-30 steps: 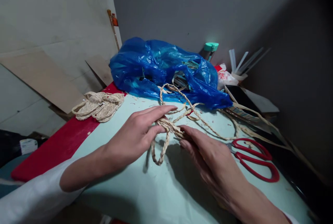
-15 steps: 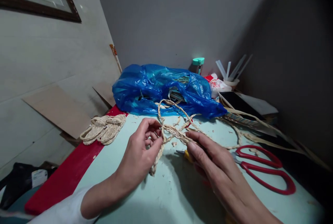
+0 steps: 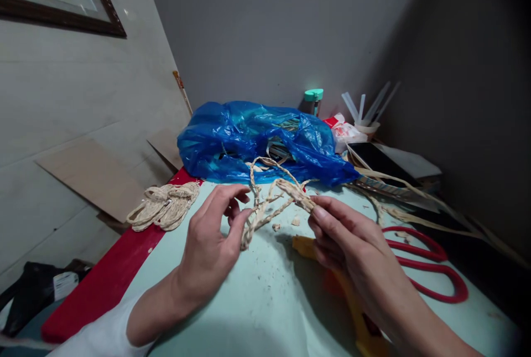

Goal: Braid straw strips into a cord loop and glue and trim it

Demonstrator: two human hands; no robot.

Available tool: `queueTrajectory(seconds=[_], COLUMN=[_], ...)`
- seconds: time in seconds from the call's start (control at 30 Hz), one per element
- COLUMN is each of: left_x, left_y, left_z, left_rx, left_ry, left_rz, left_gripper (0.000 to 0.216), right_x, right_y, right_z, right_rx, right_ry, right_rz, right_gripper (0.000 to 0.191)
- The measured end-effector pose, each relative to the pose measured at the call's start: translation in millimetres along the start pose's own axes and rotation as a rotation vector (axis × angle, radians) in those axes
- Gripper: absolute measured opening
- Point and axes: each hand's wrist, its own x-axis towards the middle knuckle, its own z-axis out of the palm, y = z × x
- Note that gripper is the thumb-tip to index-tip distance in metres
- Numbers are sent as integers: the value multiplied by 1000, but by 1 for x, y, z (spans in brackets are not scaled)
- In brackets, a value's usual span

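A braided straw rope [image 3: 265,207] loops above the pale green table top [image 3: 257,301]. My left hand [image 3: 215,241] pinches the rope's lower hanging part between thumb and fingers. My right hand [image 3: 344,246] is closed on the rope's upper end, lifting it off the table. A yellow-handled tool [image 3: 352,312] lies under my right hand and forearm, its far part hidden.
Red-handled scissors [image 3: 431,274] lie to the right. A blue plastic bag [image 3: 261,141] holding straw strips sits behind the rope. A coiled bundle of braided straw [image 3: 166,205] rests on the red board [image 3: 95,296] at the left. Loose strips, a cup of sticks [image 3: 365,124] and a green-capped bottle [image 3: 313,99] crowd the back right.
Both hands have lifted the rope a little higher off the table. My right hand moved up and right along the rope, uncovering the yellow tool. The view shifted slightly.
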Motion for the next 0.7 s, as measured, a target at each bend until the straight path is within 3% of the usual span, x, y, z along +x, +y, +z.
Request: queueTrajectory(seconds=[0.23,0.47,0.57,0.7], left_x=[11,26,27,22], left_y=[-9,-25,-26,-19], left_z=[-10,-29,-28,-22], left_rx=[4,-185,-266,-235], left_ry=[50,189,163,35], left_rz=[-150,-388,-419,-431], left_gripper=[6,10,13,22], right_x=[7,8,5,1], right_y=[-8,-10,-9,-6], right_z=[-1,-6,-4,2], right_rx=[77,105,106,131], right_ry=[105,115,52,-43], right_rz=[-96,-206,-214,-197], right_gripper=[29,24,24,22])
